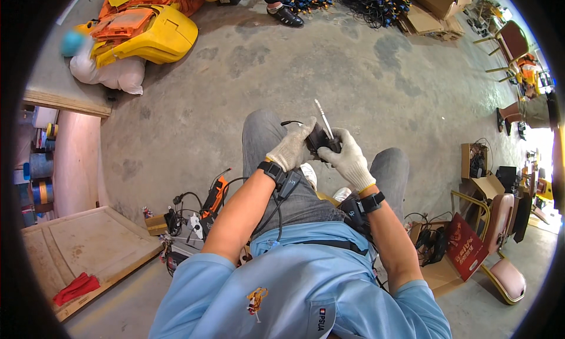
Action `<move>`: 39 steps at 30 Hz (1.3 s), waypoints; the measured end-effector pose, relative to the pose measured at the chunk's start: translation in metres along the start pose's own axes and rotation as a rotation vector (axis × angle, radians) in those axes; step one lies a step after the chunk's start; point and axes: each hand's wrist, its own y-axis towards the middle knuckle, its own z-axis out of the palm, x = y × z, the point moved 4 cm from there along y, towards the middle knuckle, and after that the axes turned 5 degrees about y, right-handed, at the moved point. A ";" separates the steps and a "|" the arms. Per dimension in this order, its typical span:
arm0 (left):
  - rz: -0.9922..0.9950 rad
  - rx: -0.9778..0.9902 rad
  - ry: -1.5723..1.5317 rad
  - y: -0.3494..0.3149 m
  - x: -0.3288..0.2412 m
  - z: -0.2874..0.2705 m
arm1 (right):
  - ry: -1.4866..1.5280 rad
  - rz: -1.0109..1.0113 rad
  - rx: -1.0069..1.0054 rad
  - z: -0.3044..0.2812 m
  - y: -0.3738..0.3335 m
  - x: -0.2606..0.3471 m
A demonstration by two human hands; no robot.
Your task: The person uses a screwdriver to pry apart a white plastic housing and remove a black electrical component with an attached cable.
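Both of my hands wear pale knit gloves and meet over my lap, between my knees. My left hand (292,147) is closed around a small black casing (318,136), whose exact kind I cannot make out. A short black cable end (291,123) sticks out beside that hand. My right hand (351,160) grips a slim tool (323,115) with a dark handle and a pale metal shaft pointing up and away from me. The tool's handle lies against the casing or very close to it; fingers partly hide the contact.
Beside my left leg lie an orange-and-black tool (213,196) and tangled cables. A wooden panel (88,245) bears a red cloth (77,288). Yellow plastic covers (170,35) stand far left. Cartons (438,274) and a chair (500,221) are at right; another person's shoe (286,16) shows ahead.
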 end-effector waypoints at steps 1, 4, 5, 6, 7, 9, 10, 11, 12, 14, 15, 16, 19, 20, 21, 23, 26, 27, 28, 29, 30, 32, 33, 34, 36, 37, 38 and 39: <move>-0.027 -0.020 0.033 0.000 0.000 -0.001 | 0.012 0.023 0.036 0.003 -0.001 -0.002; -0.062 -0.013 0.038 -0.001 0.003 -0.001 | -0.128 -0.028 -0.001 0.011 -0.003 0.001; -0.070 0.013 0.010 -0.002 0.003 0.001 | -0.140 -0.009 0.014 0.012 -0.001 0.000; -0.070 0.013 0.011 -0.002 0.002 0.002 | -0.139 -0.009 0.013 0.012 0.000 0.001; -0.087 0.001 0.001 -0.003 0.003 0.003 | -0.131 0.042 0.026 0.012 0.001 -0.001; -0.105 -0.009 -0.009 -0.005 0.001 0.006 | -0.124 0.095 0.037 0.012 0.003 -0.005; -0.101 -0.007 0.004 -0.007 0.000 0.007 | -0.109 0.106 0.035 0.012 0.004 -0.008; -0.094 -0.008 0.016 -0.008 -0.001 0.007 | -0.094 0.113 0.034 0.011 0.004 -0.007; -0.092 -0.008 0.016 -0.006 0.001 0.004 | -0.095 0.112 0.035 0.011 0.005 -0.006; -0.116 -0.001 0.027 -0.001 0.002 0.002 | -0.109 0.123 0.036 0.010 0.005 -0.005; -0.117 0.002 0.026 -0.002 0.001 0.005 | -0.110 0.125 0.035 0.009 0.005 -0.004; -0.107 0.000 0.035 -0.003 0.000 0.008 | -0.092 0.154 0.030 0.007 0.005 -0.003; -0.083 -0.012 0.084 0.000 0.010 -0.004 | -0.107 0.154 0.021 0.005 0.003 0.008; -0.076 -0.017 0.125 0.000 0.012 -0.006 | -0.141 0.133 0.011 0.004 0.002 0.011; -0.076 -0.017 0.124 0.001 0.014 -0.009 | -0.141 0.133 0.011 0.004 0.001 0.013; -0.098 -0.027 0.196 0.001 0.015 -0.013 | -0.147 0.100 0.028 0.004 0.000 0.016; -0.138 -0.043 0.189 -0.001 0.017 -0.012 | -0.191 0.108 0.018 0.005 0.000 0.009; -0.138 -0.043 0.189 -0.001 0.016 -0.011 | -0.191 0.108 0.018 0.005 0.000 0.007; -0.129 -0.048 0.216 -0.001 0.015 -0.010 | -0.189 0.096 0.009 0.005 0.000 0.006; -0.121 -0.053 0.243 -0.002 0.013 -0.008 | -0.186 0.084 0.002 0.005 0.000 0.005; -0.122 -0.053 0.243 -0.004 0.011 -0.005 | -0.186 0.084 0.002 0.004 0.001 0.005; -0.137 -0.078 0.240 -0.006 0.008 -0.003 | -0.163 0.124 0.029 0.003 0.001 0.004; -0.137 -0.078 0.240 -0.006 0.009 -0.004 | -0.163 0.123 0.029 0.002 0.002 0.004; -0.136 -0.065 0.200 -0.006 0.010 -0.004 | -0.147 0.133 0.032 0.002 0.002 0.004; -0.136 -0.052 0.159 -0.007 0.010 -0.003 | -0.130 0.144 0.036 0.001 0.001 0.004; -0.159 -0.052 0.174 -0.007 0.009 -0.004 | -0.102 0.159 0.046 0.001 0.001 0.004; -0.181 -0.051 0.188 -0.007 0.010 -0.006 | -0.073 0.173 0.056 0.001 0.001 0.003; -0.182 -0.052 0.188 -0.007 0.011 -0.006 | -0.072 0.173 0.057 0.001 0.001 0.003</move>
